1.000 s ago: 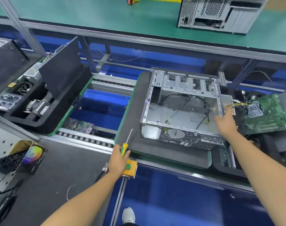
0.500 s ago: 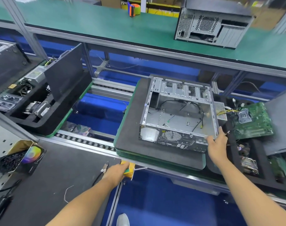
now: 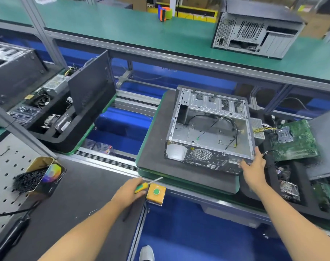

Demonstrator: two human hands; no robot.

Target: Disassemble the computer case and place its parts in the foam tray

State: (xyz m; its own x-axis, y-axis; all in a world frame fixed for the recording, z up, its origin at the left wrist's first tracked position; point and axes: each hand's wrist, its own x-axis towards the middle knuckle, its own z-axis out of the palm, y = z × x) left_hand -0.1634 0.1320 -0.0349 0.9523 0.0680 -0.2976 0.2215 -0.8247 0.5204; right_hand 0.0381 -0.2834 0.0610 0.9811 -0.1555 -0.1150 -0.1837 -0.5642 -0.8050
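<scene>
Case: the open, silver-grey sheet-metal computer case (image 3: 209,129) lay on its side on a dark grey foam pad (image 3: 156,146), open face up, loose black cables inside.
Case direction: its long axis ran away from the person; the perforated rear panel with the round fan grille faced the person.
Right hand: the right hand (image 3: 253,162) gripped the case's near right corner, thumb on the top rim, fingers wrapped on the rear panel.
Left hand: the left hand (image 3: 131,191) was clenched around the green-and-yellow handle of a screwdriver (image 3: 147,184), near-left of the case; its metal shaft pointed toward the case.
Button box: a yellow box with a green round button (image 3: 155,194) sat just beside the left hand, nearer than the case.
Foam tray: the black foam tray (image 3: 299,194) right of the case held a green motherboard (image 3: 296,140); its right part was cut off by the frame edge.
Hard to make out: parts in the tray's near pockets were blurred.
Writing: none could be read on the case.
Far tabletop: a second grey case (image 3: 254,31) stood on the green tabletop (image 3: 122,25) beyond the case.
</scene>
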